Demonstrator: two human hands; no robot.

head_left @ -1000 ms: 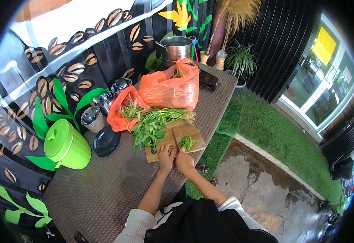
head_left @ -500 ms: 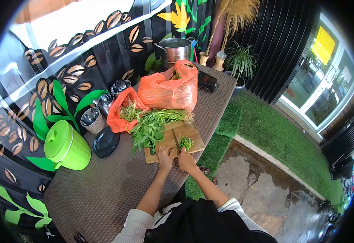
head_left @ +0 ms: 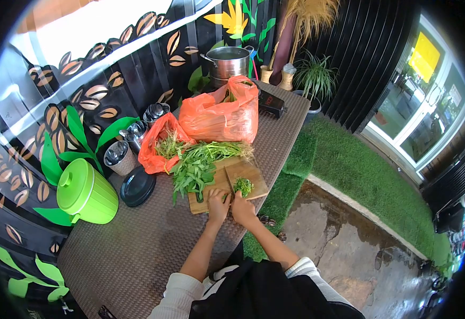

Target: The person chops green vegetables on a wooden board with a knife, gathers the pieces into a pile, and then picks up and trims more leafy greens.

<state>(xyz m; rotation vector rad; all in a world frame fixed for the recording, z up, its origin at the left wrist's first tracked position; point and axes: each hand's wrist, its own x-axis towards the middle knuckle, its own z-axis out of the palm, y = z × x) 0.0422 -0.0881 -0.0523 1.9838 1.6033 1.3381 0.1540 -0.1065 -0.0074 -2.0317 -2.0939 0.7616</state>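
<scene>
My right hand (head_left: 242, 209) is closed around the handle of a knife (head_left: 229, 179), whose blade points away from me over a wooden cutting board (head_left: 252, 169). Just left of it, my left hand (head_left: 218, 206) is curled down on the board's near edge, pinching leafy greens that its fingers mostly hide. A small heap of chopped greens (head_left: 243, 185) lies right of the blade. Beyond my left hand, a bunch of long-stemmed leafy greens (head_left: 194, 173) spreads over the board's far left corner and onto the table.
Orange plastic bags (head_left: 219, 118) stand behind the greens on the woven-pattern table (head_left: 136, 255). At left are a green lidded jug (head_left: 88, 191), dark plates (head_left: 138, 187) and cutlery holders (head_left: 121, 159). A steel pot (head_left: 229, 63) and a black device with a red display (head_left: 271, 102) sit farther back.
The knife and my right hand have shifted slightly left, close beside my left hand. Both hands keep their grips; the view has moved a little.
</scene>
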